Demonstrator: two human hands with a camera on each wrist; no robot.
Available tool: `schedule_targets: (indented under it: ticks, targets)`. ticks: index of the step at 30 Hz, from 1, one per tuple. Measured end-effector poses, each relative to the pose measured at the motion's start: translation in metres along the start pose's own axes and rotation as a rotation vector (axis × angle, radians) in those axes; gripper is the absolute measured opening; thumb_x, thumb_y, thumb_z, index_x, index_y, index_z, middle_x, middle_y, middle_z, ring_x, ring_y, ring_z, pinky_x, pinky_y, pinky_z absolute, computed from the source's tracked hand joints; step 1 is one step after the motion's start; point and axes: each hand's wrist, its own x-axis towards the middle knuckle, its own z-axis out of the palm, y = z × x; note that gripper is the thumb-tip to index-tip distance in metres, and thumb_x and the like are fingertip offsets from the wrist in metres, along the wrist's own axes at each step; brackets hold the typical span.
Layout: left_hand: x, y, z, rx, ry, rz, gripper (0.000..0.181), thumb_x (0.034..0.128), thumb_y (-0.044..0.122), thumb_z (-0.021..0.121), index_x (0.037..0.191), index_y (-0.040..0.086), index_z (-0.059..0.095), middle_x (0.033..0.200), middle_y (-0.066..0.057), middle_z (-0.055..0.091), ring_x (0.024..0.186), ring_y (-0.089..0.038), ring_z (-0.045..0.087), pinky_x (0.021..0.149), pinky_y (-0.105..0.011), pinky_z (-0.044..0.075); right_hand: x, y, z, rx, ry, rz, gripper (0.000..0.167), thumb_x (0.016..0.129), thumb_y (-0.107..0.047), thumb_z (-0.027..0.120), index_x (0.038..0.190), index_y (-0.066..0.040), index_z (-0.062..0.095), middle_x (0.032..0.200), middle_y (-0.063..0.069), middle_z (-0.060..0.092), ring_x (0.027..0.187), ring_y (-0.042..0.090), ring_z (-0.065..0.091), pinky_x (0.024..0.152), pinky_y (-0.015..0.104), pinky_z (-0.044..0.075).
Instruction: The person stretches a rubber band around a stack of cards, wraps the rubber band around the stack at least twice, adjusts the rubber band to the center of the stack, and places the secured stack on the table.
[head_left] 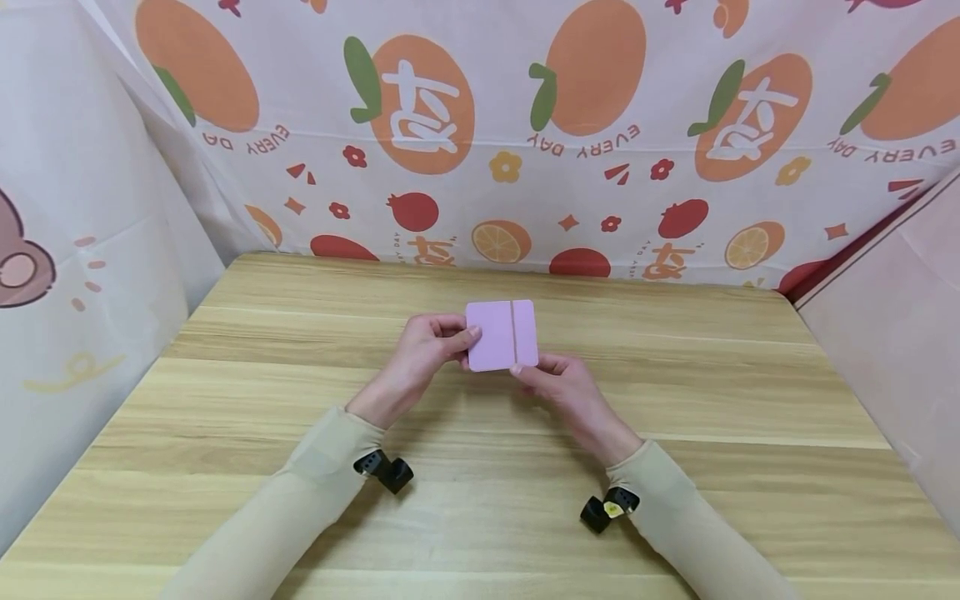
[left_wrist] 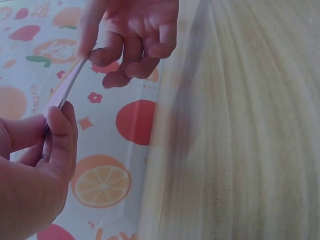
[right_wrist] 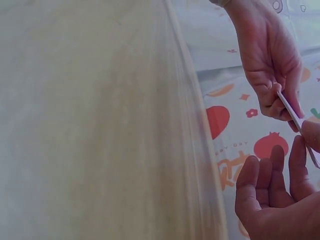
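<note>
Nearest the camera, two pale beige sleeves enter from the lower edge: left sleeve and right sleeve. At each cuff is a small black device, the left device and the right device; the latter bears a yellow mark. Beneath them spreads a light wood-grain table.

Farther in, the right hand pinches the lower right corner of a lilac card between thumb and index finger; its remaining fingers stand apart from the card, as both wrist views show. The left hand grips the card's left edge, thumb on the near face, fingers curled behind.

The card is square with rounded corners and is held between the two hands, over the far half of the table. A narrow brown strip crosses its face from top to bottom, right of centre. Seen edge-on it is thin; whether it is one layer or several cannot be told.

Behind the table hangs a white cloth printed with oranges, red fruit, flowers and inverted "EVERY DAY" lettering.
</note>
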Motion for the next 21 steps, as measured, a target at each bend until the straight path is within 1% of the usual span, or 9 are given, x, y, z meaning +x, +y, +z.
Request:
schedule_targets:
  ticks: [3,8,14,18,21]
  targets:
    - [-0.0015,0.0015,0.0016,-0.005,0.003,-0.004,0.017,0.0957,0.005,0.062,0.100,-0.011,0.065,0.079,-0.007,0.063,0.061,-0.013,0.055,0.066,-0.026,0.049,-0.0002,0.0001,0.0010,-0.002,0.013,0.014,0.029,0.087,-0.010,0.072,0.109,0.009,0.069,0.097,0.005,0.069,0.088,0.023,0.062,0.080,0.034,0.051]
    - [-0.0012,-0.0007,0.0022,-0.008,0.002,-0.009,0.017,0.0959,0.005,0.062,0.101,-0.011,0.065,0.078,-0.007,0.063,0.061,-0.013,0.055,0.067,-0.027,0.049,-0.0011,0.0004,0.0017,-0.008,0.023,0.022,0.029,0.087,-0.010,0.073,0.109,0.008,0.069,0.099,0.008,0.069,0.087,0.026,0.063,0.081,0.036,0.051]
    - [-0.0013,-0.0007,0.0033,-0.013,0.010,-0.014,0.016,0.0962,0.005,0.061,0.098,-0.011,0.065,0.076,-0.005,0.062,0.061,-0.012,0.055,0.066,-0.025,0.049,-0.0013,0.0007,0.0022,-0.016,0.029,0.034,0.029,0.087,-0.011,0.073,0.110,0.006,0.070,0.102,0.008,0.069,0.092,0.030,0.062,0.083,0.037,0.051]
    - [-0.0010,-0.0012,0.0040,-0.022,0.016,-0.020,0.016,0.0962,0.004,0.061,0.096,-0.011,0.064,0.073,-0.004,0.061,0.060,-0.013,0.054,0.065,-0.025,0.049,-0.0010,0.0012,0.0023,-0.017,0.024,0.030,0.030,0.087,-0.011,0.073,0.111,0.006,0.070,0.103,0.008,0.069,0.096,0.028,0.061,0.082,0.036,0.051]
    - [-0.0003,-0.0025,0.0028,-0.023,0.013,-0.021,0.016,0.0962,0.005,0.062,0.097,-0.011,0.064,0.074,-0.005,0.062,0.060,-0.013,0.054,0.066,-0.025,0.049,-0.0009,0.0010,0.0023,-0.002,0.013,0.028,0.031,0.088,-0.011,0.072,0.113,0.006,0.068,0.107,0.008,0.068,0.100,0.026,0.059,0.085,0.038,0.052]
